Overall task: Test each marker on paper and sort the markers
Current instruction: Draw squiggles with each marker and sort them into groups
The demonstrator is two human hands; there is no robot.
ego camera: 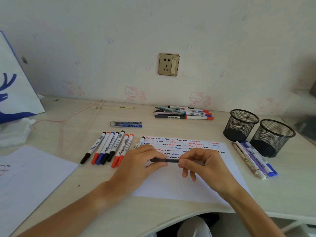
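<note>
So right up front, both hands are on one dark pen (165,160) held level just above the test paper (188,182). My left hand (142,161) has its fingers curled round one end and my right hand (203,161) pinches the other. Looks to me like the cap is either coming off or going back on. I honestly can't tell which, the join is hidden between the fingertips. Either way this is the testing step for this pen. The next move needs either a quick squiggle on the bare lower part of the sheet, or a drop onto one of the piles.

Just past my hands, the paper's top half is already full of red, blue and black squiggles, about five rows of them. One more marker (139,142) pokes out from behind my left hand at the paper's corner.

Left of that, a neat row of markers (109,147) sits on the table (85,194); I count seven, with red, blue and black caps. To the right, a small bunch of pens (254,158) lies beside two mesh cups (256,132), maybe four or five.

Further back there are two blue pens (126,124) side by side, then an untidy heap (184,112) near the wall. That one's too tangled to count, roughly eight.
</note>
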